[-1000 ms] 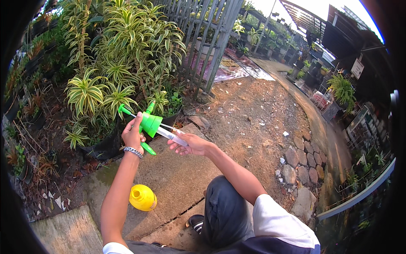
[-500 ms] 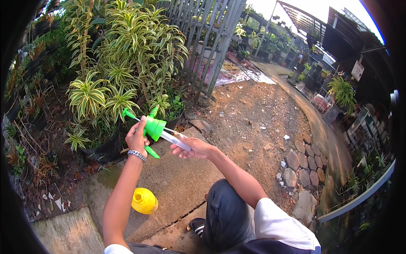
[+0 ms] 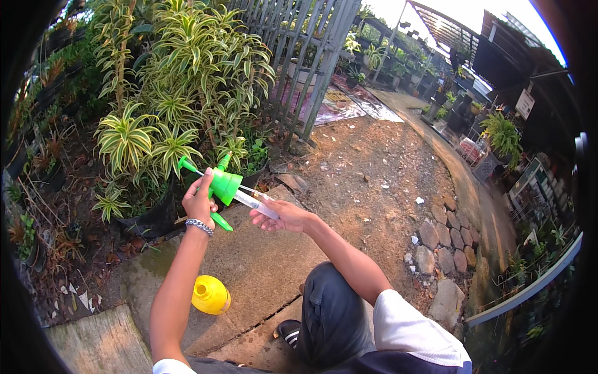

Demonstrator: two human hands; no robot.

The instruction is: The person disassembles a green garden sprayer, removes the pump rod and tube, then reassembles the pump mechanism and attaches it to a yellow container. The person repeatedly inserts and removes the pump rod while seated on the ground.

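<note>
Two hands are held up mid-frame. A green sprayer top [image 3: 221, 185] is gripped by the left hand [image 3: 199, 202]. Its clear tube [image 3: 254, 202] is pinched in the right hand [image 3: 283, 217].

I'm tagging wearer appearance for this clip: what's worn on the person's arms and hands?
Both hands are bare, no gloves. The left hand has a silver chain bracelet at the wrist. Forearms are uncovered; a short white sleeve covers the right upper arm above the right hand.

Bright green, yellow and striped leaves

The sprayer head [image 3: 224, 185] is bright green with a clear, whitish tube [image 3: 255, 202]; the bottle [image 3: 210, 295] on the grey concrete slab [image 3: 261, 268] is yellow; the plants [image 3: 180, 93] carry green leaves striped cream; the bracelet [image 3: 200, 226] is silver.
</note>
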